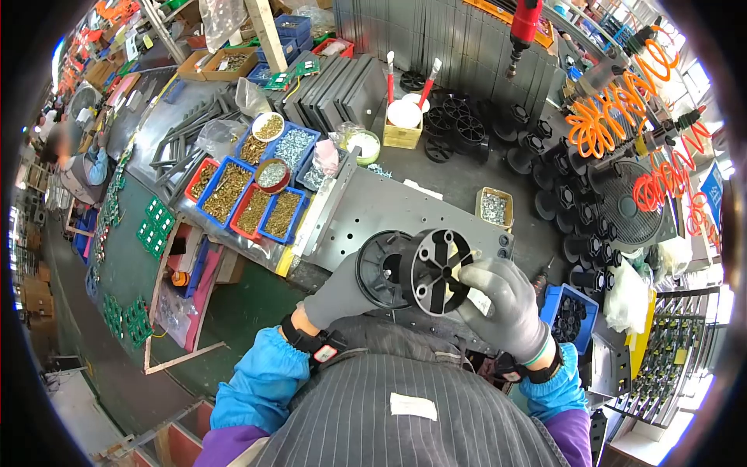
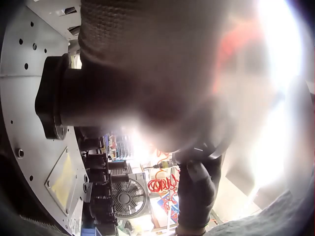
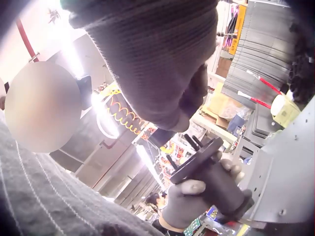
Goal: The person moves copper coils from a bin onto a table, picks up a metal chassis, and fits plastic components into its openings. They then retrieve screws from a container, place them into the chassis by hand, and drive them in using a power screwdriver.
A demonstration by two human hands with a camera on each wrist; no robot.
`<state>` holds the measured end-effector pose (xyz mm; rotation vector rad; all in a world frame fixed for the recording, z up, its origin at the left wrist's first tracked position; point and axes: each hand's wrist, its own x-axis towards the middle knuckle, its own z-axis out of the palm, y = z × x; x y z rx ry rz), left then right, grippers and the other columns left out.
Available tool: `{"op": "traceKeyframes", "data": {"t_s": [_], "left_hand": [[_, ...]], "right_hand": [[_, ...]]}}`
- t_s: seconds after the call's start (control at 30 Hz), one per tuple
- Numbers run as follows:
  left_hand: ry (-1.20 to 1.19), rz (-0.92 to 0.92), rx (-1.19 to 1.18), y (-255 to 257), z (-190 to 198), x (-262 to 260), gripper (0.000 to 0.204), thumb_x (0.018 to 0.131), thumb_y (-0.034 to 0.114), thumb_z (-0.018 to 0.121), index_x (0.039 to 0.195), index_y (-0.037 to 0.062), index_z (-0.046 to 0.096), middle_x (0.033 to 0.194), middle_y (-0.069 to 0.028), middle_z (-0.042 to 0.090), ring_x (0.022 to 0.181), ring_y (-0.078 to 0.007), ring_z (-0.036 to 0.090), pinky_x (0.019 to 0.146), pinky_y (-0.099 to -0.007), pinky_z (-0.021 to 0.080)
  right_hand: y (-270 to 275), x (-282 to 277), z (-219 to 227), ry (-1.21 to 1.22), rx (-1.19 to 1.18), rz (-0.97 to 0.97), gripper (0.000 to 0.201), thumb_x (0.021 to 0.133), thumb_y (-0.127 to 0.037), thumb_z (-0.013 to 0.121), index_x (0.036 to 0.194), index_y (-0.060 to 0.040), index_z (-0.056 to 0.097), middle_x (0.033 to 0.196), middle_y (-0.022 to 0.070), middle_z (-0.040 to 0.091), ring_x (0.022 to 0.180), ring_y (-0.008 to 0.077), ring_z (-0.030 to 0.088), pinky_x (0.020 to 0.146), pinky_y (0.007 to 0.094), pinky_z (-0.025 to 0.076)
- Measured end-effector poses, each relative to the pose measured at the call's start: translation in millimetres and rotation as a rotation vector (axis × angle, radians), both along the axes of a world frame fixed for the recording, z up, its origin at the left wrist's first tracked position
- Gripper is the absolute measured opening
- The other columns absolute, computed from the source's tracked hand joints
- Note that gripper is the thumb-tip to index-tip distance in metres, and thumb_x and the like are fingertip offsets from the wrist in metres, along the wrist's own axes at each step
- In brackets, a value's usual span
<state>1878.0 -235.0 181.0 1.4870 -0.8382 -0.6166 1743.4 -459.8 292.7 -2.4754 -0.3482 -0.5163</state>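
Though hidden overhead, left fingertips round tube (wristcam)

Left hand round a black cylinder (pegs uppermost), right hand above, red-handled brushes

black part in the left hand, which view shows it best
The head view: there the black part shows its spoked end almost face-on. The right wrist view shows its side, gripped by the left hand; the left wrist view, only part.
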Motion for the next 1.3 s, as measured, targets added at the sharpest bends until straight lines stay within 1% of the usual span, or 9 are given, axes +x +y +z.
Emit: {"op": "traceKeyframes", "data": {"t_s": [0.1,0.23,0.37,0.5,0.67,0.73,0.9,1.07,1.3], "left_hand": [[0.209,-0.117,-0.002,4,19,0,0.084,0.075,0.015,0.087,0.146,0.0049,0.043,0.140,-0.0067,0.055,0.126,-0.0185,0.053,0.111,-0.0351,0.041],[0.448,-0.119,-0.033,8,6,5,0.084,0.073,0.012,0.088,0.145,0.0035,0.044,0.136,-0.0053,0.059,0.121,-0.0166,0.056,0.107,-0.0326,0.044],[0.444,-0.176,0.008,24,-16,15,0.079,0.076,0.007,0.084,0.145,0.0004,0.046,0.133,-0.0052,0.063,0.115,-0.0150,0.060,0.105,-0.0318,0.047],[0.700,-0.184,-0.158,31,-5,9,0.078,0.078,0.012,0.085,0.146,0.0000,0.046,0.137,-0.0075,0.061,0.120,-0.0146,0.058,0.105,-0.0334,0.047],[0.681,-0.220,-0.069,37,-3,13,0.082,0.077,0.012,0.085,0.147,0.0007,0.045,0.137,-0.0082,0.060,0.121,-0.0161,0.057,0.108,-0.0343,0.046],[0.850,-0.290,-0.085,44,-3,13,0.083,0.073,0.011,0.087,0.145,0.0000,0.047,0.136,-0.0082,0.061,0.121,-0.0167,0.058,0.108,-0.0348,0.045],[0.838,-0.477,-0.073,41,-14,18,0.078,0.067,0.005,0.087,0.138,-0.0036,0.054,0.129,-0.0078,0.064,0.112,-0.0133,0.058,0.102,-0.0326,0.046],[0.795,-0.480,0.043,42,-8,20,0.079,0.066,0.003,0.088,0.137,-0.0037,0.055,0.129,-0.0071,0.064,0.112,-0.0128,0.057,0.102,-0.0321,0.045],[0.758,-0.537,0.016,37,-12,23,0.083,0.070,0.005,0.089,0.143,-0.0025,0.050,0.134,-0.0070,0.062,0.118,-0.0139,0.055,0.105,-0.0329,0.044]], "right_hand": [[-4,5,5,-0.020,-0.008,-0.020,0.045,0.066,0.002,0.073,0.109,-0.0073,0.065,0.101,0.0107,0.068,0.090,0.0326,0.066,0.079,0.0422,0.053],[-10,14,13,-0.046,0.023,-0.002,0.043,0.065,0.002,0.076,0.105,-0.0089,0.066,0.100,0.0086,0.068,0.091,0.0306,0.067,0.078,0.0405,0.053],[-21,22,16,0.014,0.040,0.140,0.041,0.066,0.001,0.077,0.104,-0.0096,0.067,0.100,0.0072,0.068,0.090,0.0292,0.067,0.077,0.0392,0.054],[-22,30,18,0.057,0.042,0.271,0.038,0.069,-0.003,0.079,0.104,-0.0100,0.068,0.100,0.0069,0.068,0.088,0.0291,0.066,0.077,0.0398,0.052],[-20,43,17,0.121,0.034,0.420,0.035,0.072,-0.006,0.079,0.105,-0.0092,0.069,0.100,0.0075,0.068,0.085,0.0300,0.065,0.076,0.0402,0.051],[-20,48,19,0.128,0.049,0.442,0.034,0.073,-0.006,0.079,0.105,-0.0088,0.068,0.100,0.0079,0.068,0.084,0.0304,0.064,0.075,0.0405,0.051],[-21,59,16,0.182,0.110,0.547,0.034,0.070,-0.005,0.080,0.102,-0.0076,0.069,0.100,0.0075,0.069,0.088,0.0296,0.067,0.079,0.0407,0.051],[-20,63,15,0.182,0.159,0.681,0.032,0.075,-0.006,0.078,0.104,-0.0069,0.066,0.100,0.0087,0.067,0.086,0.0298,0.065,0.074,0.0409,0.051],[-21,61,11,0.162,0.145,0.667,0.032,0.075,-0.007,0.077,0.105,-0.0074,0.066,0.097,0.0080,0.066,0.088,0.0287,0.065,0.076,0.0407,0.051]]}}
